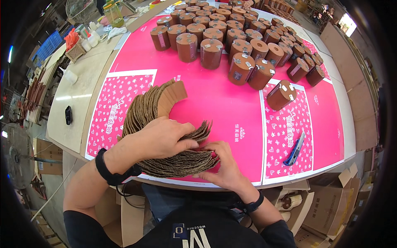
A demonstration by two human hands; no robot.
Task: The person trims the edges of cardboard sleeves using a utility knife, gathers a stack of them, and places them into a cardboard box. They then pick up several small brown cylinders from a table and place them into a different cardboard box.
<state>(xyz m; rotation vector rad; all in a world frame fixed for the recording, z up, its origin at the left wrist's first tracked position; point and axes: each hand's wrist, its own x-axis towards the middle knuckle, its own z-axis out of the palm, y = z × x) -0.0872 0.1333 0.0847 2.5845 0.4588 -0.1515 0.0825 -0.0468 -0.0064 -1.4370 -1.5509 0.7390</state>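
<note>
A long fanned stack of brown cardboard pieces [142, 105] curves across the pink sheet in front of me. Its far end shows a flat brown face, while the near part bends round to the right with ragged edges turned up. My left hand [159, 138] is closed over the middle of the stack, thumb and fingers pinching a bunch of pieces. At the right end of the near row, my right hand [223, 167] grips the cardboard between thumb and fingers. Some fingertips of both hands are hidden by the pieces.
Many brown cylindrical boxes [211, 53] with metal fittings crowd the table's far side; one box [281, 95] lies apart at right. A blue utility knife [294, 149] rests near the right edge. A black object [68, 115] and white bottle [69, 76] are at left. Cartons [331, 202] stand below.
</note>
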